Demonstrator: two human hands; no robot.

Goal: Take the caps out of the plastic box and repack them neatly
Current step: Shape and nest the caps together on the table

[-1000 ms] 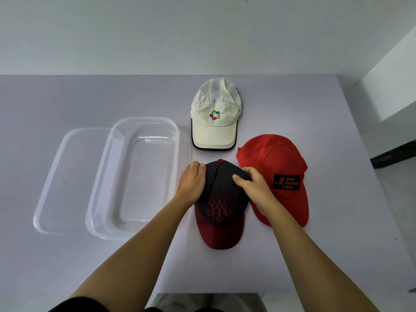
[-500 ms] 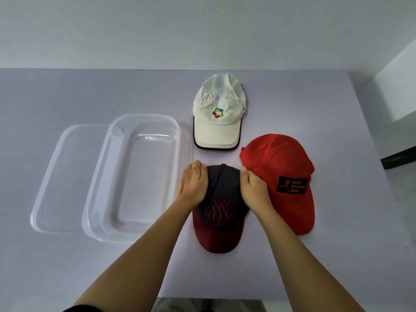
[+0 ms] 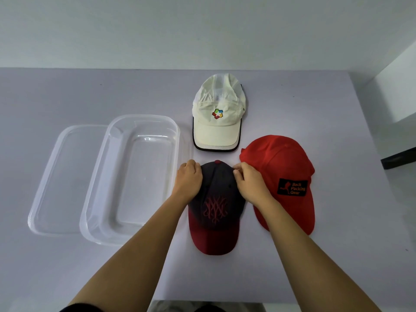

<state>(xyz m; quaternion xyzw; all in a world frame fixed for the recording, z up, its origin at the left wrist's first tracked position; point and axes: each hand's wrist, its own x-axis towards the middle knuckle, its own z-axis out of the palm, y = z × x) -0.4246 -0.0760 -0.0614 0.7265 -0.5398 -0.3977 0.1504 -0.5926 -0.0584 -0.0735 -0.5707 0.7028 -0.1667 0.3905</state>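
A navy cap with a dark red brim [image 3: 215, 212] lies on the table in front of me, brim toward me. My left hand [image 3: 188, 180] grips the left side of its crown and my right hand [image 3: 249, 181] pinches the right side. A red cap with a black patch [image 3: 283, 167] lies just to the right, touching my right hand. A white cap with a coloured logo [image 3: 218, 118] rests farther back. The clear plastic box [image 3: 105, 190] stands empty to the left.
The clear lid [image 3: 48, 176] lies flat beside the box, partly under its left rim. The table [image 3: 67, 93] ends near my body at the front and at the right, where a white wall block [image 3: 396, 86] stands.
My right hand slid from the top of the navy cap's crown to its right edge. Both hands now hold the crown's sides. The view shifted slightly.
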